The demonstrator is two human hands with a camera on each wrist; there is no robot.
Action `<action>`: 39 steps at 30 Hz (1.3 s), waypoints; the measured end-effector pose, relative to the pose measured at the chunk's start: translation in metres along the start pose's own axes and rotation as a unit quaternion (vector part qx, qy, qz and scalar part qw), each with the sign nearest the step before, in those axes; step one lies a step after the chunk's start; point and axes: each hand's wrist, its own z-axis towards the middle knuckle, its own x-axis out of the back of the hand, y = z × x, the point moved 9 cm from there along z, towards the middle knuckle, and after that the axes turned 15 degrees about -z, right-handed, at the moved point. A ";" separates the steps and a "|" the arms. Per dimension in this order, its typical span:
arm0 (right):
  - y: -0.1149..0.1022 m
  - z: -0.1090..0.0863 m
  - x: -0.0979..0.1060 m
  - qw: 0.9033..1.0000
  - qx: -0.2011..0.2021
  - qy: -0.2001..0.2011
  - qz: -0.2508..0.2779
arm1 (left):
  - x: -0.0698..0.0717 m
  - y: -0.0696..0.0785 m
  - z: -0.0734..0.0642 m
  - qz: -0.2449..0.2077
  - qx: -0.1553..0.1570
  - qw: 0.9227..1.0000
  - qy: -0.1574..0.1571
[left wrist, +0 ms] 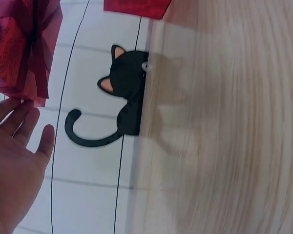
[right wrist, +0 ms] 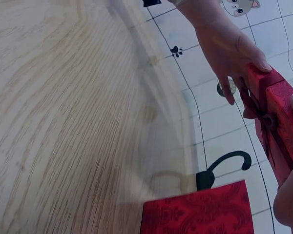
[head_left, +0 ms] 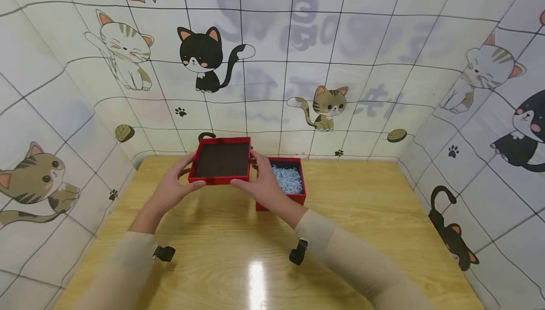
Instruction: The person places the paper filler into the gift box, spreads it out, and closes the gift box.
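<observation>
Both hands hold a red box lid (head_left: 219, 161) raised over the table, its dark inside turned toward the head camera. My left hand (head_left: 173, 190) grips the lid's left side, thumb at the near corner. On the right side my right hand (head_left: 260, 184) grips it the same way. A dark red ribbon with a bow (right wrist: 268, 122) runs across the patterned outside of the lid. Just right of the lid stands the open red box (head_left: 301, 177), filled with pale blue shredded paper (head_left: 287, 180). My right hand and wrist overlap the box's left part in the head view.
The box stands on a light wooden table (head_left: 357, 225) near its back edge. Behind and on both sides are white tiled walls (head_left: 272, 78) with cartoon cats. Small black wrist cameras sit at both cuffs, and a bright reflection lies at the table's front.
</observation>
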 end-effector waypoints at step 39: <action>0.067 -0.042 0.088 0.998 0.022 0.037 0.045 | -0.118 0.017 0.036 -0.089 -0.103 0.991 -0.011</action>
